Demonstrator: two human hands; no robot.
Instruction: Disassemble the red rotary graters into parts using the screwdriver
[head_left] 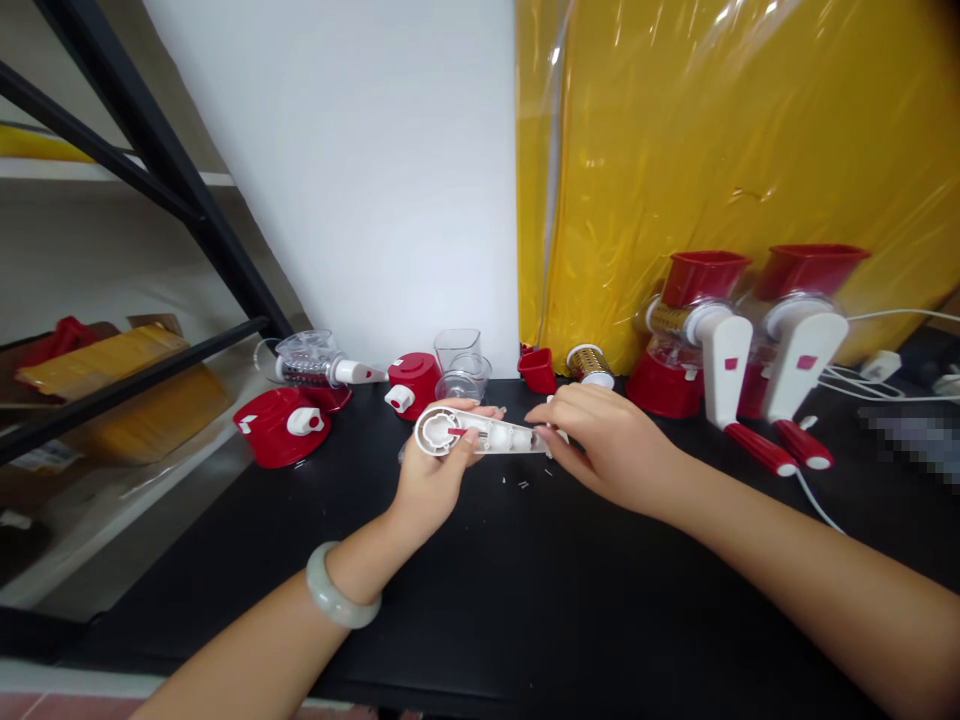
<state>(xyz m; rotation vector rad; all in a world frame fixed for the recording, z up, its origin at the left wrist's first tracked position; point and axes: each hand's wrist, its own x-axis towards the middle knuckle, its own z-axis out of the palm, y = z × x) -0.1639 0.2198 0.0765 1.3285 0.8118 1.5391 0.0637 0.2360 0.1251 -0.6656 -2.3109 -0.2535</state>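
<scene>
My left hand [433,478] grips the round end of a white plastic crank handle [480,436], held flat just above the black table [465,590]. A pale green bangle sits on that wrist. My right hand [609,445] pinches the handle's other end with closed fingers. A few tiny white bits lie on the table under the handle.
Two assembled red and white rotary graters [712,340] stand at the right by a yellow sheet. Red bases [279,428], a clear housing with a drum [315,368], a clear cup [459,362], a small red pusher [537,370] and a gold drum [589,364] line the back. White cables lie far right.
</scene>
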